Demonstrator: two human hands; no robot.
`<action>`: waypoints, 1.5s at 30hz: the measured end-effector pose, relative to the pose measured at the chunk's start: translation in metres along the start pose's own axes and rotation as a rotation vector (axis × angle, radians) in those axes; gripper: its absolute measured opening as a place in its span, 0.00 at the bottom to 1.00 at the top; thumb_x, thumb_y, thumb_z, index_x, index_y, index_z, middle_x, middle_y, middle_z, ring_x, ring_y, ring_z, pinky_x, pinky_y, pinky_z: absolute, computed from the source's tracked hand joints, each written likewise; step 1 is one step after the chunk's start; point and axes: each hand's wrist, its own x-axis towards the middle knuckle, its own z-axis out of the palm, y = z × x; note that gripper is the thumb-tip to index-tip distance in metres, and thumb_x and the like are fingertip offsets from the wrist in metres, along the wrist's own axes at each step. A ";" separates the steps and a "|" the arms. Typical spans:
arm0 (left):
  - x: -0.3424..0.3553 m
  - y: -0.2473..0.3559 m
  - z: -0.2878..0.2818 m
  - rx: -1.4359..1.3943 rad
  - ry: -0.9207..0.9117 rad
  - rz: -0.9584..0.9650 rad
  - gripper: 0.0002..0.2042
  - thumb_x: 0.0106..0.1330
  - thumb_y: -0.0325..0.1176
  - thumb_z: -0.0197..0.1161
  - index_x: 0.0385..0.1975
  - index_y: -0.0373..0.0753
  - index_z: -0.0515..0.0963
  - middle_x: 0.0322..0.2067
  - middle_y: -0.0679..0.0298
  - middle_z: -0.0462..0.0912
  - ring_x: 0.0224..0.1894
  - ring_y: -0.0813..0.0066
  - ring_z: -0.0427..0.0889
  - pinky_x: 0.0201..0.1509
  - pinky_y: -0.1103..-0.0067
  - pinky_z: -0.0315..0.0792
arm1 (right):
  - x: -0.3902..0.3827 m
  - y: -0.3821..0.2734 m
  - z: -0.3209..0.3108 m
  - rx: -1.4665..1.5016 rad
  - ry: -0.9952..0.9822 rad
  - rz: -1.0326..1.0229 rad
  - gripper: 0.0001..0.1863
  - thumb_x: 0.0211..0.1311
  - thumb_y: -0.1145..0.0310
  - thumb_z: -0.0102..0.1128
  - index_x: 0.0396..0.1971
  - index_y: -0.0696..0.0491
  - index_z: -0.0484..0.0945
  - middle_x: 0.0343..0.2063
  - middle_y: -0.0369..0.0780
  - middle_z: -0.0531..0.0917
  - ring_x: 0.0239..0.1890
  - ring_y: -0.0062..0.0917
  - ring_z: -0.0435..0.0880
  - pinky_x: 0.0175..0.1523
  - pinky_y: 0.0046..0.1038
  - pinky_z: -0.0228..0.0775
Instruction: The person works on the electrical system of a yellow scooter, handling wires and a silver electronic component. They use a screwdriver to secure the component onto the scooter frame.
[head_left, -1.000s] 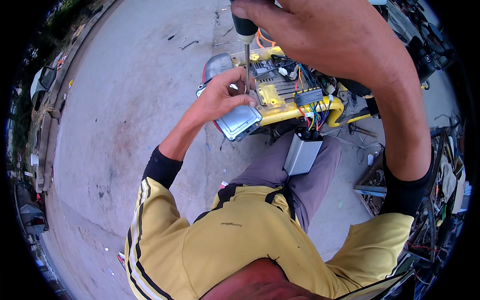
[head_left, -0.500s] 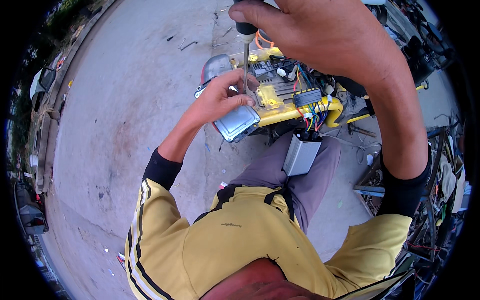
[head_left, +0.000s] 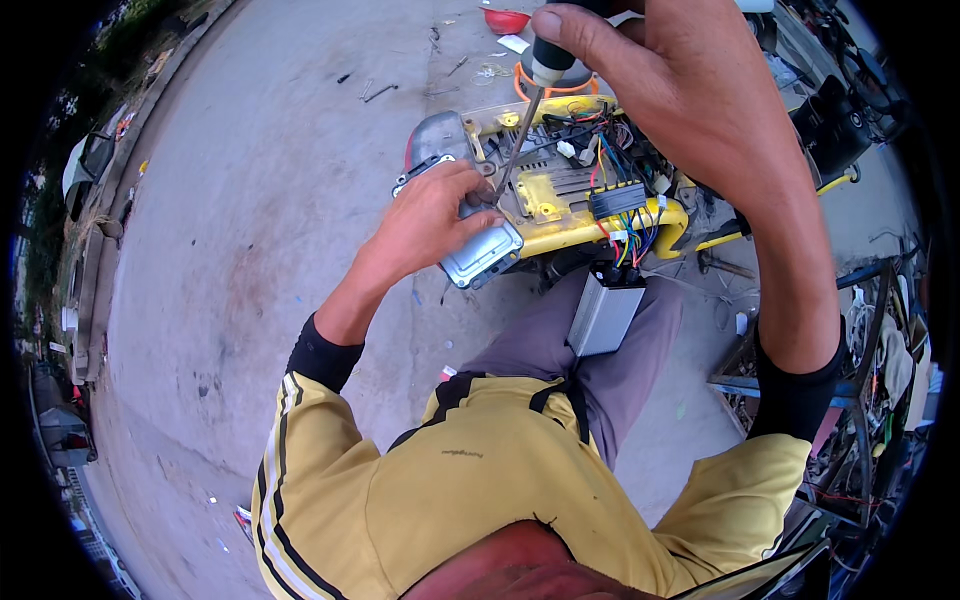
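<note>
My right hand [head_left: 660, 85] is wrapped round the handle of a screwdriver [head_left: 520, 135], whose shaft slants down to the left. Its tip ends by the fingers of my left hand [head_left: 430, 215], at the edge of a yellow vehicle frame [head_left: 570, 228]. The left fingers are curled together beside the tip, over a silvery lamp housing [head_left: 482, 252]; whatever they pinch is hidden. On the frame lie bundled coloured wires [head_left: 605, 150] and a black connector block [head_left: 618, 198]. From there, wires run down to a silver controller box [head_left: 607, 315] resting on my thigh.
An orange-rimmed round stool [head_left: 556, 88] and a red bowl [head_left: 505, 20] stand beyond the frame. Loose wrenches [head_left: 380, 92] lie on the concrete at the far left. A hammer [head_left: 725, 264] lies right of the frame. A metal rack of parts [head_left: 860, 400] stands at my right.
My right hand has shifted right, and the screwdriver has gone from upright to slanted. My left hand has turned so its back covers more of the lamp housing.
</note>
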 end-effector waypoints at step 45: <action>0.027 -0.009 -0.014 -0.019 -0.179 0.112 0.05 0.68 0.25 0.66 0.41 0.34 0.83 0.42 0.61 0.83 0.45 0.61 0.84 0.50 0.67 0.78 | -0.098 0.049 -0.023 -0.083 0.343 0.209 0.28 0.72 0.69 0.65 0.69 0.54 0.70 0.54 0.39 0.76 0.55 0.19 0.76 0.58 0.20 0.68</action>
